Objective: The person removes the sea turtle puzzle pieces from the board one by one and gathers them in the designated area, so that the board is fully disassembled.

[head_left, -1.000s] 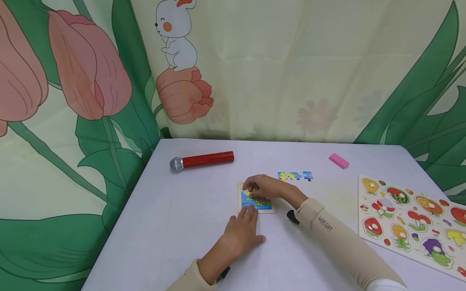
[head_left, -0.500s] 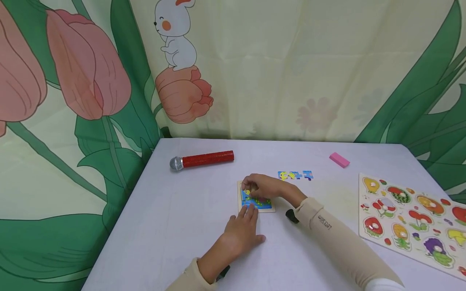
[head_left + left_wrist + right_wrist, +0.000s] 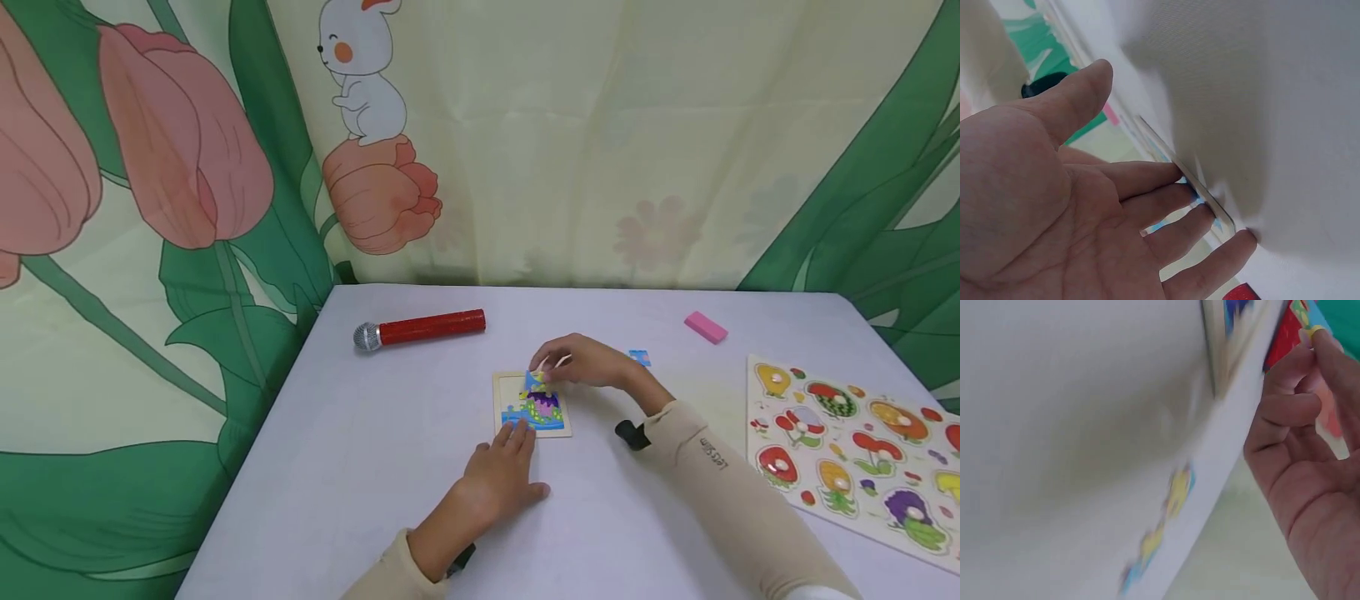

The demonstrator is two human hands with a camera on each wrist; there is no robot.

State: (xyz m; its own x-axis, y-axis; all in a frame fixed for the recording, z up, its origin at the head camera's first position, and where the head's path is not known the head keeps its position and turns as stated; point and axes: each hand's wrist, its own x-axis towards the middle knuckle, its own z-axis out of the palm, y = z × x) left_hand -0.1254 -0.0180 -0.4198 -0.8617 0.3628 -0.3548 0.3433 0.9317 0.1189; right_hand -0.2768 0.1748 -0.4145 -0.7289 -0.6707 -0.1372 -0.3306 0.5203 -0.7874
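A small wooden tray puzzle [image 3: 553,432] lies mid-table, with purple, green and blue pieces in its lower and right parts. Bare wood shows at its upper left. My left hand [image 3: 501,479] lies with extended fingers at the puzzle's near edge, fingertips touching the frame; the left wrist view shows this hand [image 3: 1110,206] from the palm side. Between thumb and fingertips, my right hand [image 3: 588,362] pinches a blue and yellow puzzle piece [image 3: 533,381] just above the tray. In the right wrist view the pinched piece [image 3: 1307,315] is partly cut off.
Loose puzzle pieces [image 3: 639,357] lie behind the right hand, which hides some of them. A red microphone [image 3: 431,327] is at the back left and a pink block [image 3: 706,327] at the back right. A fruit-picture board [image 3: 847,454] occupies the right side.
My right hand has lifted a piece from the puzzle's upper left and moved right and slightly back with it, baring the wood there. The left hand has stayed in place.
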